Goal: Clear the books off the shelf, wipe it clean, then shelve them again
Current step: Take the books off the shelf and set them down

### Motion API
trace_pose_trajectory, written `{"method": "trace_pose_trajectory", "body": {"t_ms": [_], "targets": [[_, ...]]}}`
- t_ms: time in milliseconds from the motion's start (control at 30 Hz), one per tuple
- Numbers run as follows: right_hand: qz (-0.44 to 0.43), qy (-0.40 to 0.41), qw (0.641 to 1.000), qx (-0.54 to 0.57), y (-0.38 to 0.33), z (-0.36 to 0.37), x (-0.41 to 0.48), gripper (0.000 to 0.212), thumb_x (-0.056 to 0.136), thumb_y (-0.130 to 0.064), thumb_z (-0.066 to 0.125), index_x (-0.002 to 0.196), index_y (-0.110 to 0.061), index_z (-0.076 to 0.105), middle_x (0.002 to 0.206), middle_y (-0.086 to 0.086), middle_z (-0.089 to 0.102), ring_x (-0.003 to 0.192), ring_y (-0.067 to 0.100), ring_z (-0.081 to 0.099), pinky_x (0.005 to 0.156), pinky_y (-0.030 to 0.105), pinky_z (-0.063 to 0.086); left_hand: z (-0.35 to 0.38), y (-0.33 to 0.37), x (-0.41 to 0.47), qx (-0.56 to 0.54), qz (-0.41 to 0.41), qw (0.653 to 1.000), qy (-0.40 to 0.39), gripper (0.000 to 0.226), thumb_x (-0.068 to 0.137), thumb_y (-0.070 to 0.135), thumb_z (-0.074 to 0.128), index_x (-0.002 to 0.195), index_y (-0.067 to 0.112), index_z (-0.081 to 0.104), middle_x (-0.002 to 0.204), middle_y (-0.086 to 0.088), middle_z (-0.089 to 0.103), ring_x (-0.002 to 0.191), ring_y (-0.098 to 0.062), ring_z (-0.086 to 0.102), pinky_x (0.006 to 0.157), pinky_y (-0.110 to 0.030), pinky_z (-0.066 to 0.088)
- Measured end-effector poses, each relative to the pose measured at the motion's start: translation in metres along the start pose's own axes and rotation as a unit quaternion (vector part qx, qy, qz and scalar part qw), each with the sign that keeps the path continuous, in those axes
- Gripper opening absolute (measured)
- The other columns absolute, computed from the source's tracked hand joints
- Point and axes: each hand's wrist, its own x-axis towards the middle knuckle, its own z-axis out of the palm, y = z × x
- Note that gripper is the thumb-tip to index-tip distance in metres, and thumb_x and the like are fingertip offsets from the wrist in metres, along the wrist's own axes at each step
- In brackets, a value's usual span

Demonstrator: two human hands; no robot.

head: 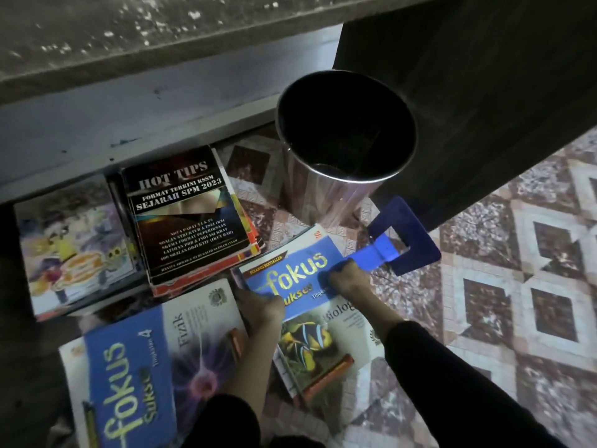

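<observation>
A blue "fokus" Biologi book with a fish picture lies on the tiled floor. My left hand grips its left edge. My right hand rests on its cover and is closed around the handle of a blue flat tool that sticks out to the right. A second "fokus" Fizik book lies at the lower left. A black "HOT TIPS" book tops a stack beside a cartoon-covered book. The grey shelf edge runs above them.
A shiny metal bin stands open on the floor just beyond the Biologi book. A dark cabinet side rises at the right. Patterned floor tiles spread to the right.
</observation>
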Motion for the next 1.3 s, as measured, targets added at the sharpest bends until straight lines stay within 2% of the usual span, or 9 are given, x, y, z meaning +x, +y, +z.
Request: {"method": "trace_pose_trajectory", "body": {"t_ms": [133, 267, 400, 500, 633, 767, 900, 1167, 1300], "targets": [[-0.022, -0.020, 0.999, -0.034, 0.001, -0.001, -0.004, 0.044, 0.082, -0.035, 0.061, 0.113, -0.004, 0.057, 0.116, 0.016, 0.061, 0.106, 0.031, 0.060, 0.089, 0.037, 0.048, 0.001, -0.001, 0.000, 0.075, 0.038, 0.996, -0.035, 0.083, 0.087, -0.002, 0.055, 0.145, -0.010, -0.004, 0.156, -0.024, -0.001, 0.145, -0.033, 0.006, 0.117, -0.036, 0.014], [-0.036, -0.029, 0.997, -0.070, 0.001, -0.007, -0.006, 0.046, 0.086, -0.024, 0.063, 0.125, -0.004, 0.050, 0.129, 0.015, 0.039, 0.115, 0.035, 0.051, 0.098, 0.035, 0.043, 0.002, -0.004, -0.005, 0.085, 0.060, 0.994, -0.030, 0.089, 0.085, -0.002, 0.056, 0.145, -0.008, -0.009, 0.155, -0.025, -0.006, 0.145, -0.034, 0.003, 0.118, -0.037, 0.013], [-0.070, -0.012, 0.989, -0.128, -0.001, -0.005, -0.012, 0.051, 0.092, -0.021, 0.056, 0.135, -0.002, 0.038, 0.137, 0.020, 0.035, 0.127, 0.039, 0.039, 0.106, 0.044, 0.036, 0.002, 0.001, -0.007, 0.171, 0.110, 0.978, -0.038, 0.087, 0.083, 0.004, 0.057, 0.146, -0.011, -0.002, 0.154, -0.028, -0.010, 0.144, -0.038, -0.002, 0.117, -0.040, 0.013], [-0.111, 0.052, 0.977, -0.172, -0.003, -0.003, -0.025, 0.058, 0.092, -0.019, 0.055, 0.142, -0.006, 0.029, 0.140, 0.017, 0.033, 0.131, 0.036, 0.032, 0.106, 0.047, 0.034, -0.005, 0.005, -0.008, 0.201, 0.119, 0.971, -0.056, 0.070, 0.085, 0.005, 0.054, 0.145, -0.006, 0.021, 0.153, -0.027, 0.013, 0.142, -0.038, 0.015, 0.112, -0.045, 0.028], [-0.169, 0.091, 0.972, -0.135, -0.015, -0.004, -0.049, 0.050, 0.088, -0.009, 0.051, 0.136, -0.004, 0.039, 0.135, 0.016, 0.040, 0.126, 0.035, 0.038, 0.098, 0.042, 0.039, -0.022, 0.023, -0.022, 0.145, 0.119, 0.979, -0.079, 0.045, 0.081, -0.002, 0.049, 0.125, -0.004, 0.054, 0.122, -0.027, 0.057, 0.111, -0.038, 0.058, 0.088, -0.047, 0.049], [-0.219, 0.117, 0.968, -0.025, -0.035, -0.017, -0.078, 0.032, 0.089, -0.008, 0.050, 0.120, -0.003, 0.056, 0.125, 0.017, 0.051, 0.114, 0.036, 0.050, 0.088, 0.038, 0.044, -0.045, 0.051, -0.044, 0.089, 0.140, 0.984, -0.070, 0.036, 0.075, 0.010, 0.052, 0.108, 0.000, 0.064, 0.113, -0.018, 0.066, 0.107, -0.031, 0.061, 0.092, -0.038, 0.048], [-0.266, 0.151, 0.950, 0.060, -0.065, -0.035, -0.116, 0.025, 0.089, -0.007, 0.051, 0.110, -0.003, 0.063, 0.111, 0.017, 0.064, 0.099, 0.033, 0.060, 0.077, 0.031, 0.043, -0.077, 0.084, -0.068, 0.047, 0.180, 0.981, -0.055, 0.027, 0.084, 0.001, 0.053, 0.108, 0.003, 0.065, 0.107, -0.012, 0.067, 0.103, -0.028, 0.062, 0.090, -0.031, 0.049], [-0.436, 0.196, 0.850, 0.222, -0.155, -0.065, -0.222, 0.018, 0.083, 0.005, 0.056, 0.093, -0.002, 0.069, 0.094, 0.015, 0.069, 0.092, 0.029, 0.063, 0.083, 0.028, 0.041, -0.212, 0.151, -0.120, -0.022, 0.284, 0.953, 0.102, 0.025, 0.083, -0.001, 0.052, 0.102, 0.009, 0.066, 0.100, -0.003, 0.068, 0.097, -0.017, 0.061, 0.078, -0.013, 0.036], [-0.508, 0.178, 0.807, 0.244, -0.194, -0.062, -0.271, 0.015, 0.086, 0.002, 0.056, 0.093, -0.003, 0.068, 0.092, 0.012, 0.069, 0.091, 0.027, 0.063, 0.082, 0.029, 0.041, -0.285, 0.159, -0.138, -0.021, 0.352, 0.914, 0.199, 0.026, 0.083, 0.000, 0.053, 0.103, 0.011, 0.066, 0.104, -0.008, 0.068, 0.099, -0.023, 0.063, 0.084, -0.020, 0.041]]}}
